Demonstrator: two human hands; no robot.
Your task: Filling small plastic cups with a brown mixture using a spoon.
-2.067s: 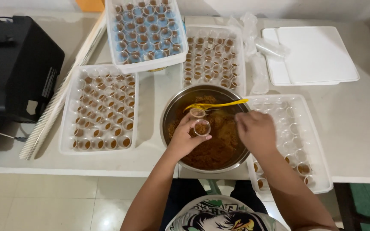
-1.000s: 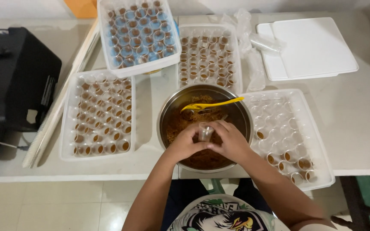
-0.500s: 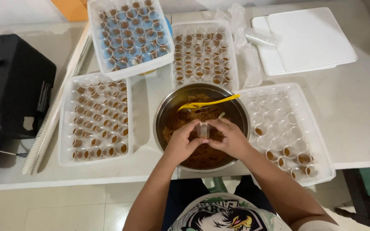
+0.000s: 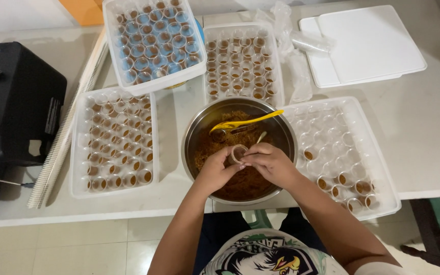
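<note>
**Both hands closed on a small cup over the mixing bowl**

Held between the fingertips of both hands: one small clear plastic cup (image 4: 238,153), pinched from the left by the left hand (image 4: 216,170) and from the right by the right hand (image 4: 271,164), fingers curled narrowly around it. Positioned over the round stainless-steel bowl (image 4: 194,133), above the brown crumbly mixture (image 4: 240,181) filling its base. Resting across the far part of the bowl: a yellow plastic spoon (image 4: 245,122), handle pointing right over the rim.

Surrounding the bowl, on a white tabletop (image 4: 434,137):
- left, a clear rectangular plastic tray (image 4: 114,142) packed with rows of small cups, each with brown filling;
- right, touching the bowl's edge, a similar clear tray (image 4: 342,153), mostly empty cups, filled ones only along the near corner;
- far centre, a third clear tray (image 4: 240,61) of filled cups;
- far left, a fourth tray (image 4: 151,43) of cups showing bluish tints, set slightly askew and overlapping the tray edges beside it.

Far right: a flat white rectangular plastic lid (image 4: 365,43), with crumpled clear plastic wrap (image 4: 294,46) just beside it. Left edge: a black box-shaped case (image 4: 14,112), and a long white ribbed strip (image 4: 64,137) lying diagonally between case and left tray. Below the table's near edge: pale tiled floor (image 4: 77,249). Far corner: an orange panel (image 4: 82,11) against the wall.
</note>
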